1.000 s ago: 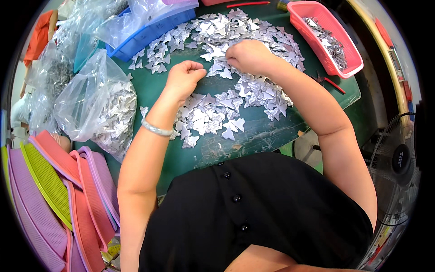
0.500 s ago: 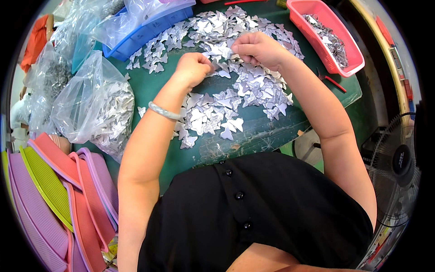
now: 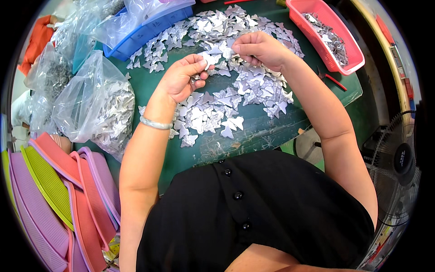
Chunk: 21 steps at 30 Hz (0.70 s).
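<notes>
My left hand (image 3: 185, 78) is turned partly palm up and pinches a silver butterfly-shaped metal piece (image 3: 210, 60) between thumb and forefinger. Small metallic bits (image 3: 195, 78) show under its curled fingers, too small to name. To the right, my right hand (image 3: 259, 50) is closed in a pinch above the heap. A silver piece (image 3: 227, 52) lies right at its fingertips; I cannot tell whether they grip it. Around and beneath both hands spreads a loose heap of flat silver butterfly pieces (image 3: 260, 86) on the green tabletop (image 3: 190, 156).
A pink basket (image 3: 353, 63) of metal rings stands at the far right, with red-handled pliers (image 3: 335, 82) beside it. At left are a clear bag (image 3: 113, 109) of silver pieces, a blue bin (image 3: 149, 37) and stacked coloured baskets (image 3: 45, 181). A fan (image 3: 398, 158) stands at right.
My left hand has drawn back slightly left and turned over, so a butterfly piece now shows between its thumb and forefinger. My right hand stays nearly in place.
</notes>
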### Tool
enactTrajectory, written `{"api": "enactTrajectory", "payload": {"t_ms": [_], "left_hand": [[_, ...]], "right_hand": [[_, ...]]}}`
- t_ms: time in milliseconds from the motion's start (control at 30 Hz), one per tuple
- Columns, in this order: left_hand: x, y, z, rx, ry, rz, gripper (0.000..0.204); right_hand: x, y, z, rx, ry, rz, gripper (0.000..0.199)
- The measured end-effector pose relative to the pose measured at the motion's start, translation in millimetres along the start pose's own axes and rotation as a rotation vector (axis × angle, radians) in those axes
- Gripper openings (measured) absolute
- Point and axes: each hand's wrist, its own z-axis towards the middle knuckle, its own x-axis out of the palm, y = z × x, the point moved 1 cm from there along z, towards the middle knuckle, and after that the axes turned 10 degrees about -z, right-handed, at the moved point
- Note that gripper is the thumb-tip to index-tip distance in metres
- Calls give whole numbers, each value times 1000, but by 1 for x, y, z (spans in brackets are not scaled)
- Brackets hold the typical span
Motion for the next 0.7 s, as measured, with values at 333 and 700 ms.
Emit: {"api": "enactTrajectory", "payload": {"t_ms": [333,700], "left_hand": [[3,6,-7,53,-45,-32,16],[-5,10,-4,61,-13,-74,28]], "right_hand": [[0,-1,-5,21,-3,67,13],[7,2,-11,-195,-106,-230,15]]}}
